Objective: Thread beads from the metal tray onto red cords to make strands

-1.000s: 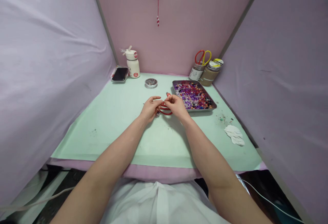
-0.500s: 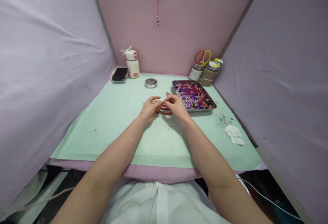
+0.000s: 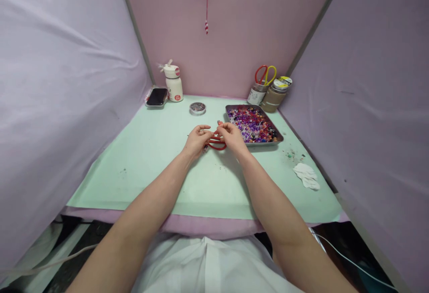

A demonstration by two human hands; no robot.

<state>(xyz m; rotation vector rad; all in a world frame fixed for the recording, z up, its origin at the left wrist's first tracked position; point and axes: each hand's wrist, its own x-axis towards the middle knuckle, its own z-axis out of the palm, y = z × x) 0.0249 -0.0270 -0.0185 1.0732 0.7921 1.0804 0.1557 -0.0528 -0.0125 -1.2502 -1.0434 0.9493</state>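
Observation:
Near the middle of the green tabletop, my left hand [image 3: 197,142] pinches a bundle of red cord [image 3: 218,146], with some small clear and dark beads [image 3: 205,148] hanging below its fingers. Close on the right, my right hand [image 3: 232,136] has thumb and forefinger pressed together on the same red cord, a short distance from the left fingertips. Loops of the cord show between and below the two hands. The fine detail at the fingertips is too small to make out.
A tray [image 3: 264,144] of purple, red and clear beads lies beside my right hand. Behind are a small round dish [image 3: 197,108], a white bottle [image 3: 174,88], a phone [image 3: 157,97], a cup with scissors [image 3: 256,94] and a jar [image 3: 274,98]. A crumpled tissue [image 3: 306,176] lies right.
My right hand has shifted slightly to the right, away from my left fingertips, and more red cord shows between them. My left hand is almost where it was.

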